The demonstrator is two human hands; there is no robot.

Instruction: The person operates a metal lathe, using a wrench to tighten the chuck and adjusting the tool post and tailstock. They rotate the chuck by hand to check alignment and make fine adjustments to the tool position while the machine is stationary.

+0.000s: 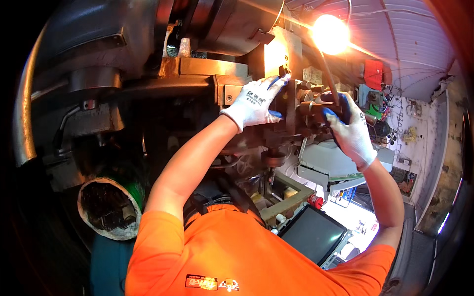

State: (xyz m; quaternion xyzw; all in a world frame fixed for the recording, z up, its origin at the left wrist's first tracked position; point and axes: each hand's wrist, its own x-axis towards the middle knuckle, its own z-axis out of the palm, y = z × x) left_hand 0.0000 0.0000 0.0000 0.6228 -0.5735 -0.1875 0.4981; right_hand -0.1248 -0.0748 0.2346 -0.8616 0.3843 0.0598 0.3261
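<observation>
Head view: a person in an orange shirt [232, 256] is seen from above and behind, both arms raised to a dark machine head [296, 106]. Whether these gloved hands are the camera wearer's own cannot be told; sides are given as they appear in the picture.

The left hand [254, 101], in a white glove with blue-coated fingertips, is laid flat against the side of the metal block [284, 103] at the front of the machine. Its fingers [276, 83] are spread apart and pressed on the block, not closed round anything; this is judged a steadying hold.

The right hand [348, 126] is wrapped on the dark fitting [311, 106] at the block's right side, fingers clamped round it, as if gripped for turning or bracing.

The block's long axis is taken as roughly vertical, with a spindle [273, 158] pointing downward from it toward a cluttered worktop [286, 200]. A dark screen [313, 234] lies below, a grey machine casing [331, 163] beside the right forearm. A lamp [330, 33] glares above; detail near it is washed out.
</observation>
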